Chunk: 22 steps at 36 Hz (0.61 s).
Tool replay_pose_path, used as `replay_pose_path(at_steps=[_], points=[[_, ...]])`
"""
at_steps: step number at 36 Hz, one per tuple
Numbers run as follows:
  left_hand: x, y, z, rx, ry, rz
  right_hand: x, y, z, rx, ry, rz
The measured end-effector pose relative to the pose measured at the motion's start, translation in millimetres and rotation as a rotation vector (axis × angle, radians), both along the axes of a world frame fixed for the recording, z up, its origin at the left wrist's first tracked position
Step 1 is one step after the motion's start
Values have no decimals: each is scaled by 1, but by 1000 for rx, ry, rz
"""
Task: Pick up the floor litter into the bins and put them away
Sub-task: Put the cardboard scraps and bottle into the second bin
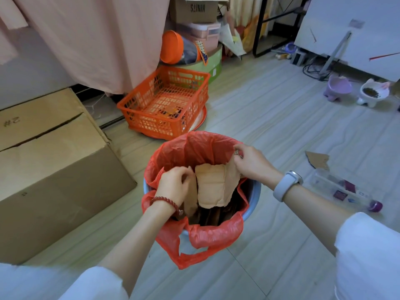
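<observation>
Both hands (173, 182) (251, 163) pinch torn cardboard (213, 185) inside red-bagged bin (255, 189); orange crate (164, 102) holds scraps.

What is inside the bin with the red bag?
Inside the bin, lined with a red bag, sits a torn cardboard piece. The left hand and right hand grip it. Darker cardboard lies underneath; the bottom is hidden.
</observation>
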<state>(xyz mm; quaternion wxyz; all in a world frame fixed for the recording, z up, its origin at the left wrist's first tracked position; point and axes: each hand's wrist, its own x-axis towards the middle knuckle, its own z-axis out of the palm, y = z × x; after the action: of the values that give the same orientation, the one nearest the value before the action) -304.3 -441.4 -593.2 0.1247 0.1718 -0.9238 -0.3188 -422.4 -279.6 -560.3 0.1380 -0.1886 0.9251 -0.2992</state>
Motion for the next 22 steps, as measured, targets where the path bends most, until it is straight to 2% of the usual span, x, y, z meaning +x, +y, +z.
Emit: replay_pose_path(at_steps=[2, 6, 9, 12, 18, 20, 22], points=[[2, -3, -6, -83, -129, -50, 1, -2, -2, -11, 14, 5], [0, -4, 1, -461, -382, -147, 3, -7, 4, -63, 148, 30], [-2, -8, 4, -557, -465, -142, 8, -13, 1, -12, 183, 219], [-5, -8, 2, -568, -550, -154, 16, -20, -9, 244, 72, 379], [-13, -5, 6, -373, -384, -150, -6, -18, -13, 568, 219, 493], [-19, -3, 12, -306, -344, -137, -12, -11, -16, 614, 249, 577], [-29, 0, 20, -268, -296, -141, -11, -2, -13, 553, 281, 620]])
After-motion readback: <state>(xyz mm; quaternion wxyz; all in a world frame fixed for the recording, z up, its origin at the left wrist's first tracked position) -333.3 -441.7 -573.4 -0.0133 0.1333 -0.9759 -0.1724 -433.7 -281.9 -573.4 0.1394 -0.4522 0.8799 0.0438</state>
